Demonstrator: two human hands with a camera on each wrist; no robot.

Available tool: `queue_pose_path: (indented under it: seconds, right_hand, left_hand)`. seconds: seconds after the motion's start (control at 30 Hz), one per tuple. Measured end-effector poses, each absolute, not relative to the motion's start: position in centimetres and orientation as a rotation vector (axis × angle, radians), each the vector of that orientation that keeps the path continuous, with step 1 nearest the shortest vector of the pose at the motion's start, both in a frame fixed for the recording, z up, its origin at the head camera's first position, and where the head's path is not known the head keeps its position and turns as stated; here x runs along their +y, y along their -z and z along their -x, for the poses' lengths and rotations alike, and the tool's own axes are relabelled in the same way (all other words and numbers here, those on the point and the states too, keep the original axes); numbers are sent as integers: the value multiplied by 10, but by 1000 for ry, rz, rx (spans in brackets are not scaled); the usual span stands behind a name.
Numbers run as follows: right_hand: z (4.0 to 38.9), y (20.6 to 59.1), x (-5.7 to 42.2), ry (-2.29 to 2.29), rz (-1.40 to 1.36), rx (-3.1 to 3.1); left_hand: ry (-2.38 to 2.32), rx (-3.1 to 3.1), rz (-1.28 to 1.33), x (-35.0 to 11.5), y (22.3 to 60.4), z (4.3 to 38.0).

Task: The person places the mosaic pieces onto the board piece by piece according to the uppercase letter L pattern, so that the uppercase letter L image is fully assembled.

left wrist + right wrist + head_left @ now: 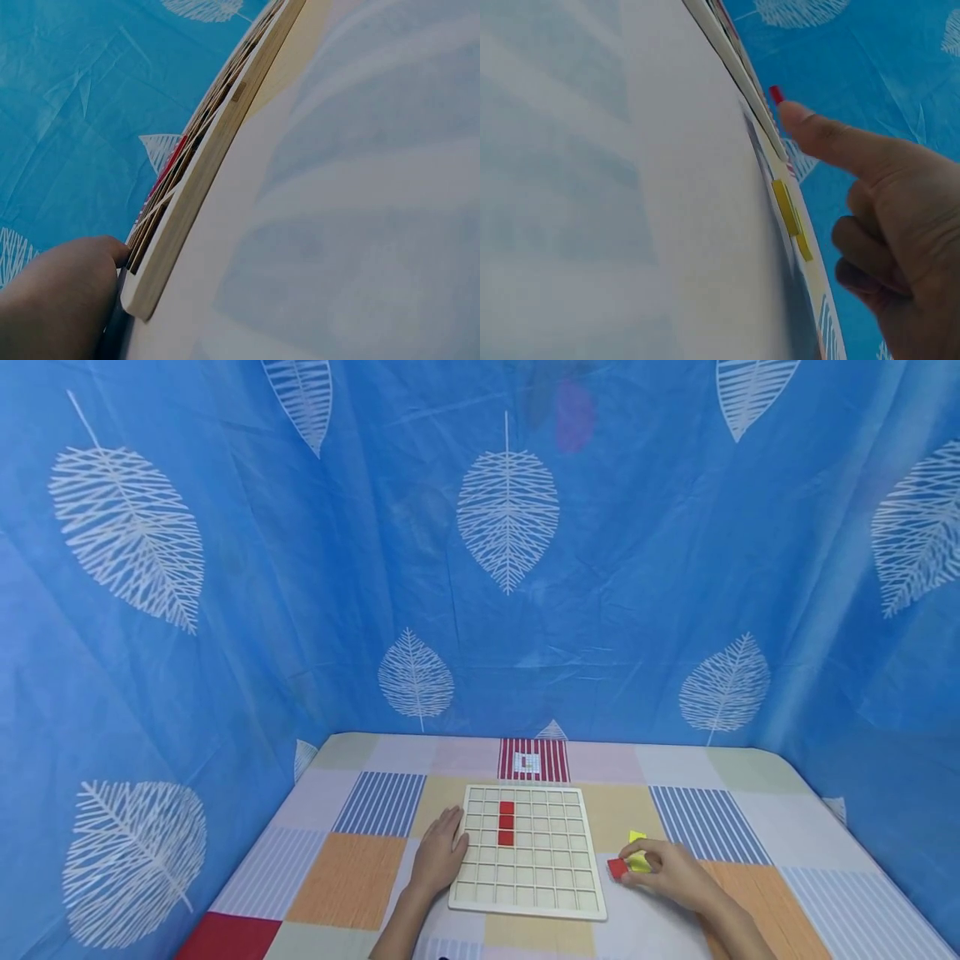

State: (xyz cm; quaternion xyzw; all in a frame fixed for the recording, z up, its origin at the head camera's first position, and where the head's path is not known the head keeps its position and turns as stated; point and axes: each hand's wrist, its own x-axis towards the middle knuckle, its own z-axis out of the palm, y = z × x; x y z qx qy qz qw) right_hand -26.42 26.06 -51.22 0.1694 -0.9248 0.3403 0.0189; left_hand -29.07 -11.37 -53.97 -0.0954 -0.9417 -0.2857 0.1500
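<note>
A cream gridded board [536,877] lies in the middle of the table, with a short upright column of red squares [507,822] in its upper left part. My left hand [438,853] rests along the board's left edge, its fingers stretched forward; the left wrist view shows the thumb beside the board's corner [142,300]. Off the right side of the board, my right hand [671,875] pinches a red square tile [617,868] between thumb and fingers. The right wrist view has this red tile [776,94] held above the table. Yellow tiles [637,836] lie just beyond and under that hand.
A patchwork-patterned cloth [341,881] covers the table. Blue curtains with white leaf prints [510,652] close in the back and both sides. Past the board's far edge is a red-striped patch [555,760] with a small white grid on it.
</note>
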Motion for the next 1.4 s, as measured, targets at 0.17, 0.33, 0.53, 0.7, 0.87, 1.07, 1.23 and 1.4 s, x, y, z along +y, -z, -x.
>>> queue_pose_path:
  seconds: [0.17,0.33,0.53,0.7,0.87,1.07,1.23,1.4]
  right_hand:
    - [269,504,240,-1031,-513,-2757]
    - [276,500,210,-1059,-504,-2724]
    - [282,501,168,-1031,-519,-2741]
    - [284,505,135,-990,-573,-2752]
    - [286,510,112,-952,-650,-2719]
    - [286,513,102,-842,-699,-2677]
    - [287,512,98,-854,-709,-2733]
    - [288,513,95,-820,-728,-2746]
  left_hand:
    - [814,-2705,270,-114,540,291]
    - [817,-2702,269,-115,541,290]
    - [831,-2693,277,-114,541,290]
    - [828,-2698,272,-114,539,289]
    - [822,-2691,277,-115,538,290]
    - [822,-2685,282,-114,538,291]
    - [820,-2689,290,-115,539,292]
    - [818,-2687,287,-115,539,291]
